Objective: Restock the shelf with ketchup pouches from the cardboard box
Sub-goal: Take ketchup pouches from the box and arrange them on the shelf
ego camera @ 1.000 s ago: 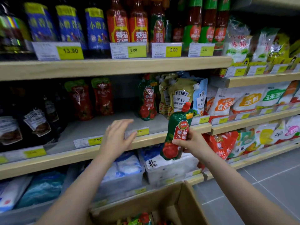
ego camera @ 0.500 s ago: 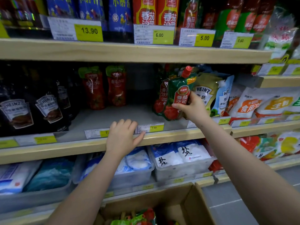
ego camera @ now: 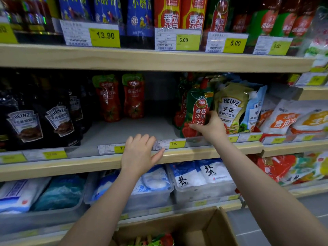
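Head view: your right hand pinches a green-and-red ketchup pouch by its lower half, thumb and fingers curled round the printed front. The pouch stands nearly upright on the middle wooden shelf, its long axis vertical with a slight lean to the right, red cap up and label facing you. It sits at the front edge, directly in front of more ketchup pouches of what looks like the same kind, and just beside a beige Heinz salad-dressing pouch on its right.

Your left hand rests on the shelf's front lip, fingers relaxed and spread over the clear price-tag strip, holding nothing.

To the left of the held pouch, bare grey shelf floor runs back to two red pouches with green tops standing near the rear. Dark Heinz sauce pouches line the far left. The upper wooden shelf hangs well above the cap.

At the bottom edge of the picture, the open brown cardboard box shows red and green packaging inside, below and between your forearms.
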The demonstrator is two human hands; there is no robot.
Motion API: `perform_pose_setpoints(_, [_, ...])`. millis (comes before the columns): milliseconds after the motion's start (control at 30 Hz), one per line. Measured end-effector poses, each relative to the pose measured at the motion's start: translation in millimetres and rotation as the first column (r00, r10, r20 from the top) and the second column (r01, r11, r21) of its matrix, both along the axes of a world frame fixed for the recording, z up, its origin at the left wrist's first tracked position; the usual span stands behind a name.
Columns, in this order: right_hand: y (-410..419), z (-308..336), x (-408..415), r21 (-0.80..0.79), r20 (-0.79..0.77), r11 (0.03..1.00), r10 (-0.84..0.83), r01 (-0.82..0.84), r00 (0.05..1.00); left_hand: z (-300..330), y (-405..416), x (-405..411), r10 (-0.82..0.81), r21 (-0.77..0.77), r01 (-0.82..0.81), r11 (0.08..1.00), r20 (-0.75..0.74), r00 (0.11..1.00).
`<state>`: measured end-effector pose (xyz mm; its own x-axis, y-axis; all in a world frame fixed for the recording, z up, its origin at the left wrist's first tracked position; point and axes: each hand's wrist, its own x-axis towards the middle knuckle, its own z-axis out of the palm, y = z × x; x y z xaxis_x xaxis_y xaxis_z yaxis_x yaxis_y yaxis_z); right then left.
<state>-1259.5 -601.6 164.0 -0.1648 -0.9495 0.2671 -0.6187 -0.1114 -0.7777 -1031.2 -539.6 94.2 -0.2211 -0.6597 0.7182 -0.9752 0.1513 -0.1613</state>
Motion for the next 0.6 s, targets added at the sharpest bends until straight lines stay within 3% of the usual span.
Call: perform_pose_setpoints(600, [-42.9, -2.3, 35.0, 0.062, 0.031, 0.997, -0.046, 0.044, 0.998, -2.3, 0.3, -0.2, -0.015, 0.002, 0.015, 1.0, -0.029, 0.999])
